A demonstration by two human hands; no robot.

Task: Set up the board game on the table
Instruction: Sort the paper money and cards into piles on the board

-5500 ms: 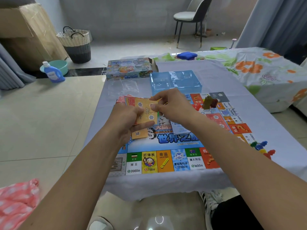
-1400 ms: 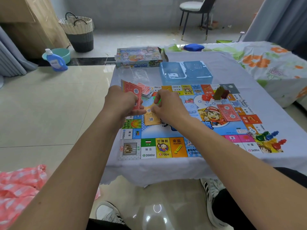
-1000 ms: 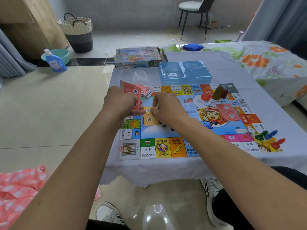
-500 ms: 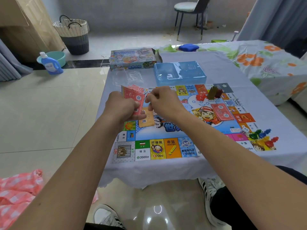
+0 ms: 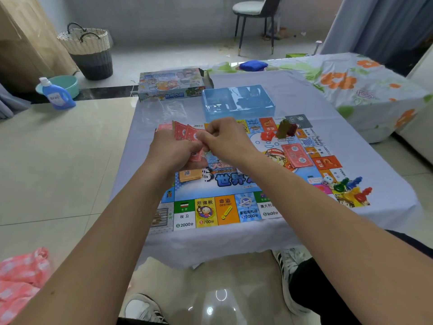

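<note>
Clearly the card-sorting step is in hand. Nearest, the game board [image 5: 225, 191] lies flat on the table [image 5: 386, 184], an orange card pile [image 5: 188, 175] at its nine o'clock. Above it, the left hand [image 5: 173, 151] grips a fan of red cards [image 5: 187, 137]; the right hand [image 5: 225, 139] pinches one card's edge. Next, I judge, that card goes onto a pile. Farther, at twelve o'clock, sits the blue tray [image 5: 237, 102].

I read on the game board [image 5: 234, 207]: 所得税, 700分, 命运 DESTINY, 埃及 2000分, 1600分, DA XIONG. The game box [image 5: 172, 86] shows 世界之旅.
</note>
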